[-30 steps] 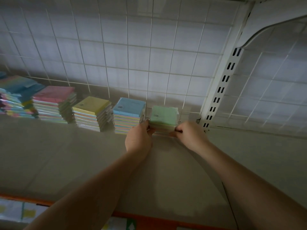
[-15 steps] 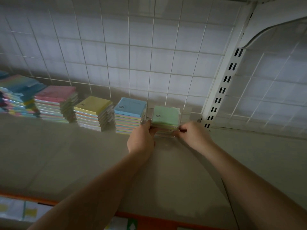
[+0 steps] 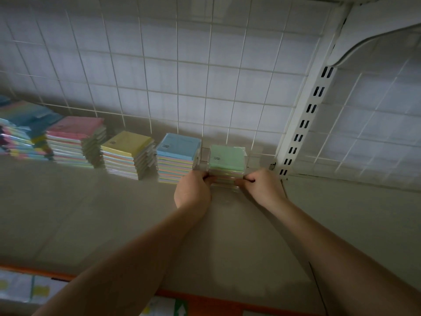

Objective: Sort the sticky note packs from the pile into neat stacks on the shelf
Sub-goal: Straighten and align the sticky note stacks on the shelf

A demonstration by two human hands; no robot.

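A wire grid panel [image 3: 159, 71] forms the back wall, with a white slotted upright post [image 3: 303, 124] at its right and a curved white bracket [image 3: 373, 35] above that. Below them a grey shelf [image 3: 91, 213] runs across the view, its front edge orange.

Along the back of the shelf stand stacks of sticky note packs in a row. From the left: a leaning, untidy pile with blue on top [image 3: 20, 128], a pink-topped stack [image 3: 75, 140], a yellow-topped stack [image 3: 127, 153], a blue-topped stack [image 3: 177, 156], and at the right end a shorter green-topped stack [image 3: 226, 164], just left of the post's foot and close beside the blue-topped one.

Two bare forearms reach in from below. The left hand [image 3: 193, 190] grips the green-topped stack at its left front corner, fingers curled onto it. The right hand [image 3: 262, 188] pinches the right front corner of the same stack. The stack rests on the shelf between the two hands.
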